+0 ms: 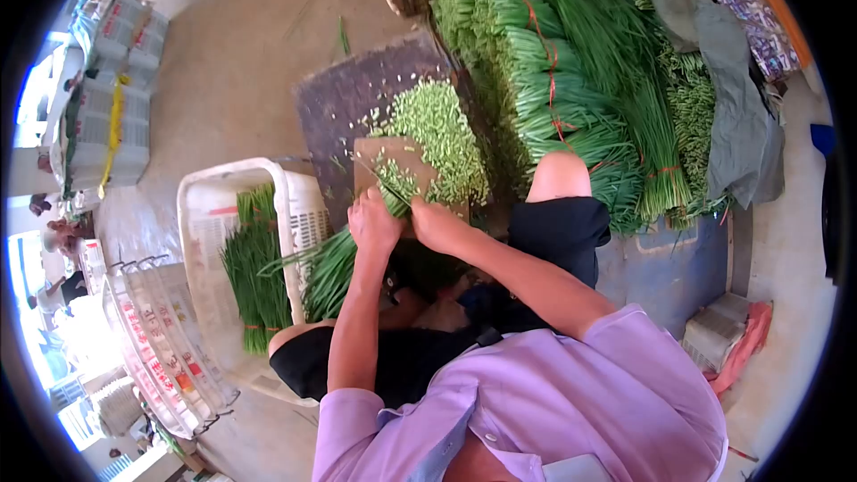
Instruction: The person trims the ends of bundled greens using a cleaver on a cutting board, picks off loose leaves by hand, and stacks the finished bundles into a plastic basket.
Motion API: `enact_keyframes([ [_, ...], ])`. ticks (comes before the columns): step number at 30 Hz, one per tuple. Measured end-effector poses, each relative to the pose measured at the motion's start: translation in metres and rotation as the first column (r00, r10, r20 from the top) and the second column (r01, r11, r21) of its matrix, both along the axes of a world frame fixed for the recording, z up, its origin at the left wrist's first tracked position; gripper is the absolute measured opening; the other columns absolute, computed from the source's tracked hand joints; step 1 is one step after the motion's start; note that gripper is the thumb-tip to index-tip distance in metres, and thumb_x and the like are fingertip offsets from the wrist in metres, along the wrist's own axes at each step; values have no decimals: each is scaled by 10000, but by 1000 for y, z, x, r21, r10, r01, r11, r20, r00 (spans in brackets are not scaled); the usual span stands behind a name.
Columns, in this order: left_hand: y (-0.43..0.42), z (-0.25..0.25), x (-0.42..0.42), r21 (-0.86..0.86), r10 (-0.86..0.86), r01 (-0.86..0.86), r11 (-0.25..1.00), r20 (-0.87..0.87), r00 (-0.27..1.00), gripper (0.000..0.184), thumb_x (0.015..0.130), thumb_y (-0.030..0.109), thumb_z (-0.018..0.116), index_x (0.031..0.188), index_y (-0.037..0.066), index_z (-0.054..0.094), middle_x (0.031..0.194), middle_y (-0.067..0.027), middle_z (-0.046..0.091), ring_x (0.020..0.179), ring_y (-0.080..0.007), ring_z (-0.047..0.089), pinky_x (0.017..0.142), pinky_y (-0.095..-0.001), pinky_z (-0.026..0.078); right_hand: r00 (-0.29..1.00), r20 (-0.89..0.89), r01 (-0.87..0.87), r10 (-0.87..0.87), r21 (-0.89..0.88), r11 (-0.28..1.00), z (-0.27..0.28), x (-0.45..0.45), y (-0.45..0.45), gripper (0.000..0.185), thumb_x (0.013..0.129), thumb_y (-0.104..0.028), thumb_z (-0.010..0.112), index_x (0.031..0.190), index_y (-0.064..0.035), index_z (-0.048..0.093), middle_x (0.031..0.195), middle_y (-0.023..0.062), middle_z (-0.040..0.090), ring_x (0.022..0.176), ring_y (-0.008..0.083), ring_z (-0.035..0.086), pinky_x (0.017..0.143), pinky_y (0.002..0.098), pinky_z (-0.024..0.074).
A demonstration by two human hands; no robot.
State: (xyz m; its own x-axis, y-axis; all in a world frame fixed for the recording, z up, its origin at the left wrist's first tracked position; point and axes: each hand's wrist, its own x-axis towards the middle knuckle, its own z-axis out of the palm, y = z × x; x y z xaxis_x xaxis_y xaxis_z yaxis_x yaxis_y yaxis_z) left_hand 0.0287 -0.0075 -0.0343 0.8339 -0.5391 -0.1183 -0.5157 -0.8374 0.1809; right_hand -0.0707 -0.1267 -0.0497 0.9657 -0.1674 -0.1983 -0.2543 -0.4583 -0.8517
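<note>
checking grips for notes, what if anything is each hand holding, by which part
The left hand grips green stalks near their cut end; the right hand holds a knife, apparently by its hidden handle.

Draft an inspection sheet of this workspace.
Surface: dark board, with a small brown board on it.
Job's things: long green stalks; chopped green pieces heaped and scattered on the dark board; what looks like a thin dark blade.
Clutter: white basket at left, green bundles inside; red-tied bundles stacked at right.
Hands: left hand closed on the stalks; right hand closed, apparently on the blade, handle hidden.
Cables: nothing seen.
Surroundings: bare-looking floor; grey cloth at right.
</note>
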Motion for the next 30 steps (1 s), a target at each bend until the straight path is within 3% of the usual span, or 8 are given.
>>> enact_keyframes([
  [5,-10,15,-2,-33,25,-27,999,-51,998,550,577,209,882,1002,23,587,1037,-186,674,1034,-387,632,910,-467,487,999,11,-48,49,-79,996,-4,26,-30,188,934,-83,452,1033,66,509,834,318,646,833,497,652,741,574,508],
  [9,-10,19,-7,-20,11,-13,1000,-79,997,599,552,230,907,1018,23,592,1059,-188,678,1052,-376,636,922,-465,485,994,27,108,-107,-81,991,7,10,-54,257,959,-199,533,1041,44,511,842,308,646,829,491,642,724,573,495],
  [12,-13,16,-5,13,32,-31,999,-87,996,607,555,252,920,1016,23,597,1063,-185,681,1059,-366,640,923,-464,486,988,99,-102,119,-160,982,12,-10,-58,273,955,-207,542,1054,44,499,798,316,627,772,507,620,709,579,483],
  [20,-10,5,-11,46,-10,9,999,5,1000,611,605,368,907,1017,35,604,1034,-179,686,1011,-352,661,867,-455,520,966,49,-245,255,-148,958,40,-31,-72,255,937,-165,519,1083,43,534,851,300,656,797,488,642,733,572,497],
  [22,-12,6,-13,104,26,-21,994,-41,999,559,654,400,870,1004,47,614,1010,-166,691,957,-334,680,805,-450,549,935,-176,-324,307,-77,943,57,-21,-76,254,914,-148,500,1078,32,570,877,303,661,808,475,654,730,558,512],
  [25,-8,-1,-25,97,108,-111,989,32,994,343,706,254,804,959,82,649,939,-150,691,897,-304,702,761,-435,570,902,-220,-399,372,-93,912,19,-7,-75,298,909,-178,529,1116,32,568,991,331,643,942,484,636,817,530,501],
  [28,-32,-4,4,-88,76,-69,994,79,994,295,636,195,769,876,62,658,866,-138,701,816,-298,718,729,-426,571,927,54,-360,372,-164,919,-3,45,-98,375,895,-149,572,1231,17,556,1026,315,647,1009,481,617,881,509,484],
  [30,-24,-17,15,-153,-11,25,988,94,995,386,622,208,738,948,46,610,921,-157,665,935,-325,669,864,-429,515,942,-1,-330,335,-171,928,-39,64,-104,323,888,-107,566,1187,15,556,869,263,645,777,426,658,713,483,519],
])
